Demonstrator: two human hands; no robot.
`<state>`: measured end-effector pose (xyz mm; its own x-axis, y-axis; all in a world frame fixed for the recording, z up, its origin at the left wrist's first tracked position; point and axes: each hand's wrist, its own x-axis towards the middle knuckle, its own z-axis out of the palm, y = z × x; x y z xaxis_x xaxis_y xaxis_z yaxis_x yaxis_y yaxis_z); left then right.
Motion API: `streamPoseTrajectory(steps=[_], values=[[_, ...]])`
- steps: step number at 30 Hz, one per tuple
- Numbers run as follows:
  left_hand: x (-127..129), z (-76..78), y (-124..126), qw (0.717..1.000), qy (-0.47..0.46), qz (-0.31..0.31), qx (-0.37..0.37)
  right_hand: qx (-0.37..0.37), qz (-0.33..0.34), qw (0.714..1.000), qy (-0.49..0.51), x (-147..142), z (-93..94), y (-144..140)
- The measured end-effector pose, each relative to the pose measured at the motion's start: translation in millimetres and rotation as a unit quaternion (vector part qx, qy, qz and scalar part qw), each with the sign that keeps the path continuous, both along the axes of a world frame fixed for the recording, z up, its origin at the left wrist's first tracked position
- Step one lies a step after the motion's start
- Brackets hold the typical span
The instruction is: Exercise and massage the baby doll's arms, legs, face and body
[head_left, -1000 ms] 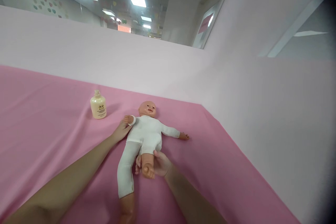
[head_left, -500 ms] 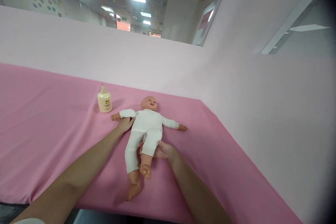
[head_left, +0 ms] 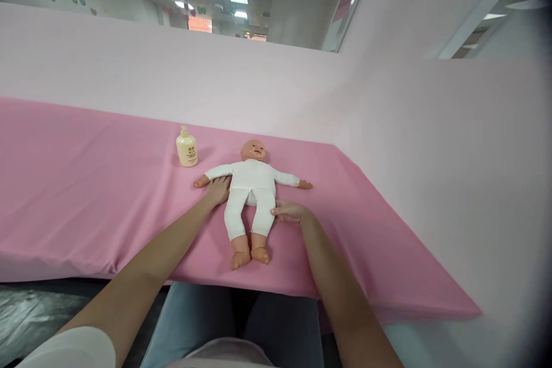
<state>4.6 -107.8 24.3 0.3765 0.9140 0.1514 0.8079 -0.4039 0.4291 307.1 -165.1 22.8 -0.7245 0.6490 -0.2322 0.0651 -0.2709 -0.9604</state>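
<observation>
A baby doll (head_left: 252, 178) in a white suit lies on its back on the pink cover, arms spread and both legs lying down towards me. My left hand (head_left: 219, 190) rests flat at the side of its trunk, just below the doll's arm, fingers stretched out. Against the outer side of the doll's thigh on the right is my right hand (head_left: 288, 211), fingers extended and thumb at the thigh; it does not wrap the leg. The fingertips are partly hidden by the leg.
A cream-coloured pump bottle (head_left: 187, 148) stands to the left of the doll's head. The pink-covered table (head_left: 86, 184) meets a pale wall (head_left: 129, 69) at the back and right. A mirror or window (head_left: 293, 6) runs above.
The doll's leg held by my right hand has come down beside the other one. My right hand has slid out from under it to the outer side. My left hand stays by the trunk.
</observation>
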Motion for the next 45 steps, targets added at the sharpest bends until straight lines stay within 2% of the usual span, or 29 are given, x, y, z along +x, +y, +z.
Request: streamPoseTrajectory(steps=[3, 5, 7, 10, 12, 15, 18, 21, 22, 23, 24, 26, 28, 29, 32, 34, 36, 38, 41, 44, 45], values=[[-1, 3.0, -31, 0.993, 0.103, 0.035, -0.035, -0.019, -0.065, 0.998, -0.008, 14, 2.6, 2], [-3, 6.4, -57, 0.984, 0.164, 0.016, -0.069, -0.044, -0.154, 0.987, 0.000, 22, 2.4, 6], [-7, 9.8, -86, 0.979, 0.183, -0.018, -0.091, -0.071, -0.277, 0.958, 0.029, 26, 1.8, 10], [-14, 12.4, -127, 0.979, 0.164, -0.064, -0.103, -0.110, -0.428, 0.891, 0.102, 26, 2.1, 15], [-17, 11.3, -150, 0.980, 0.143, -0.086, -0.105, -0.120, -0.465, 0.866, 0.138, 23, 3.1, 18], [-16, 5.9, -173, 0.985, 0.104, -0.099, -0.099, -0.121, -0.481, 0.852, 0.168, 20, 4.2, 22], [-14, 0.3, -183, 0.990, 0.042, -0.087, -0.101, -0.130, -0.498, 0.836, 0.190, 19, 4.7, 28], [-11, -0.4, -184, 0.977, -0.098, -0.104, -0.158, -0.136, -0.515, 0.820, 0.207, 18, 6.1, 38], [-10, 0.2, -184, 0.960, -0.173, -0.116, -0.190, -0.136, -0.522, 0.814, 0.213, 17, 6.9, 42], [-7, 0.7, -184, 0.930, -0.258, -0.127, -0.228, -0.135, -0.530, 0.808, 0.220, 16, 7.9, 46], [-4, 0.8, -185, 0.888, -0.349, -0.136, -0.266, -0.134, -0.538, 0.801, 0.226, 14, 8.9, 51], [6, -0.8, -188, 0.781, -0.512, -0.127, -0.334, -0.127, -0.555, 0.787, 0.239, 11, 10.7, 59], [18, -5.3, -193, 0.690, -0.628, -0.074, -0.352, -0.115, -0.571, 0.774, 0.250, 7, 11.9, 66], [24, -8.4, -196, 0.657, -0.665, -0.039, -0.354, -0.108, -0.577, 0.768, 0.256, 5, 12.2, 69], [40, -18.2, -204, 0.588, -0.732, 0.052, -0.341, -0.082, -0.582, 0.761, 0.273, 0, 12.2, 70], [46, -21.8, -207, 0.561, -0.749, 0.085, -0.344, -0.065, -0.581, 0.762, 0.279, -2, 11.9, 69], [46, -19.6, -207, 0.561, -0.738, 0.105, -0.362, -0.052, -0.580, 0.765, 0.277, -3, 11.8, 67], [40, -9.6, -206, 0.592, -0.696, 0.126, -0.387, -0.043, -0.580, 0.768, 0.269, -4, 11.8, 66], [20, 19.5, -200, 0.670, -0.617, 0.114, -0.396, -0.035, -0.581, 0.774, 0.248, -6, 11.3, 66], [-4, 57.4, -186, 0.762, -0.499, 0.058, -0.408, -0.032, -0.585, 0.778, 0.226, -10, 8.6, 70], [-11, 69.9, -179, 0.785, -0.463, 0.031, -0.411, -0.026, -0.587, 0.780, 0.217, -11, 7.3, 72]])
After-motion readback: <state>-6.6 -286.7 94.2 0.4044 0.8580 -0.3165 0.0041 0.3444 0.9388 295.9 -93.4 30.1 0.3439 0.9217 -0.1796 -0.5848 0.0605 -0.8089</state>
